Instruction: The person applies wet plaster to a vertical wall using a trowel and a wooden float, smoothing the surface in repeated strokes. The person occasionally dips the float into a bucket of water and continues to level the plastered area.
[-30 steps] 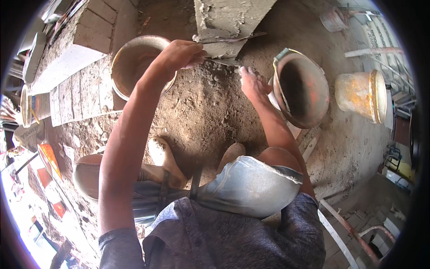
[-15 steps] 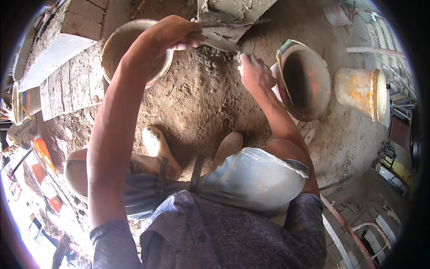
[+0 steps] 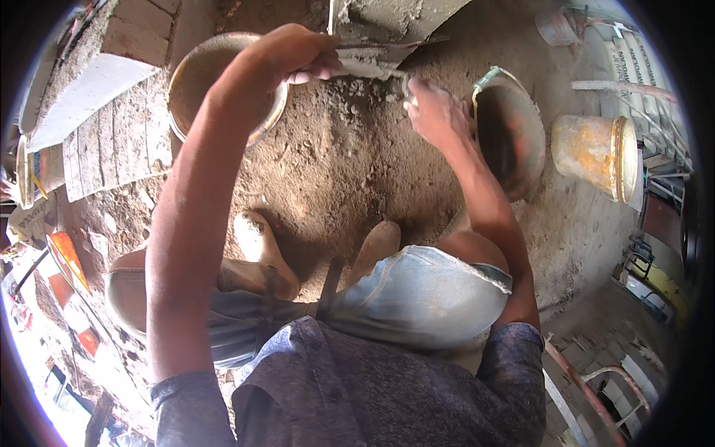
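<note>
Left hand (image 3: 294,56) gripped the grey mortar-caked metal trowel (image 3: 372,59) — right hand (image 3: 436,112) pinched its blade edge, above the sandy ground (image 3: 335,164).

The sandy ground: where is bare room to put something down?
Bare sand lies between the round tan basin, the dark round pan and the boots. It is crowded near the left hand, right hand and grey trowel.

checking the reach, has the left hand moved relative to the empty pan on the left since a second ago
Yes. The left hand has moved right, off the pan rim, onto the trowel.
</note>
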The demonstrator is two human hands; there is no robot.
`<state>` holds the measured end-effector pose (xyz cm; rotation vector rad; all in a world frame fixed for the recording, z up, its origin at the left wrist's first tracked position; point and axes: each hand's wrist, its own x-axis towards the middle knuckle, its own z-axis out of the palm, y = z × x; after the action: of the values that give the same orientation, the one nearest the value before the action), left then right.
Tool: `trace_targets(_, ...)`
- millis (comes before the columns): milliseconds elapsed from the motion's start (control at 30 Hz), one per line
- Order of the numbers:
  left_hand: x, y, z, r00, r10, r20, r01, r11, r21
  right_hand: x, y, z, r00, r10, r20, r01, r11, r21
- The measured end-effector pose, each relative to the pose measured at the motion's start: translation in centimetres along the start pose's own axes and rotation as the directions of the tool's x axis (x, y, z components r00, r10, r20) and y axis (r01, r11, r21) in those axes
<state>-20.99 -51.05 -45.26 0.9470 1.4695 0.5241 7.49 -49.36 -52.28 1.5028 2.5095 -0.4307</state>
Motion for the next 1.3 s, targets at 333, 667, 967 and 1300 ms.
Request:
trace_targets(333,0.1,0.4,1.0,0.992,-0.073,-0.103,0.083,0.992,0.097,0.1,0.7,-0.4,0.981,-0.060,-0.182,0.017,0.973,-0.231)
trace_targets(667,0.4,-0.1,1.2,0.991,-0.044,-0.130,0.045,0.999,0.009,-2.4,3.6,-1.9,0.972,-0.193,-0.130,0.126,0.906,-0.404)
trace_targets(967,1.1,-1.1,1.8,0.985,-0.039,-0.168,0.022,0.995,-0.100,3.3,3.6,-0.9,0.998,-0.048,0.046,0.061,0.942,-0.329)
trace_targets(1300,0.8,-1.4,2.8,0.982,-0.094,-0.162,0.049,0.964,-0.262,-1.8,3.2,-2.4,0.994,0.027,0.105,0.027,0.874,-0.485)
